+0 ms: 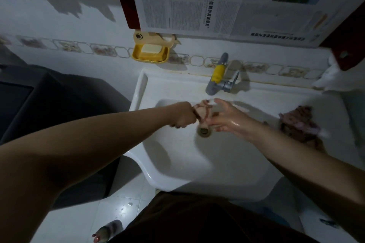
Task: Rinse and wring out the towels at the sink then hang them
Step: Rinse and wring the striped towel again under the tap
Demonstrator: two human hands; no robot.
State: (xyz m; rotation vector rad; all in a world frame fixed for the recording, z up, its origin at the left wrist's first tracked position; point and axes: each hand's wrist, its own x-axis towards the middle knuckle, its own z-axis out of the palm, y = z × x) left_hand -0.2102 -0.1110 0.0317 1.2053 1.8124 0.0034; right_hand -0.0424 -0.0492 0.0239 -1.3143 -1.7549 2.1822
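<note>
Sink (177, 165): we see a white basin fixed below a tiled wall, a person standing at its front edge with both bare arms stretched over the bowl.
Newspaper (197, 0): sheets hang on the wall above the basin, between dark red frame pieces.
Second towel (300, 124): a brownish-pink bundle lies on the basin's right rim, apart from both hands.
Left hand (182, 114): we see it clenched in a fist around one end of the small towel (203, 113), over the bowl.
Right hand (227, 117): wet and glistening, fingers spread wide, fingertips touching the towel's other end.
Small towel: a bunched pinkish cloth held between the two hands, just under the tap (216, 77) and above the drain (204, 131).
Soap dish (151, 53): yellow, on the wall left of the tap, with a pale bar inside.
</note>
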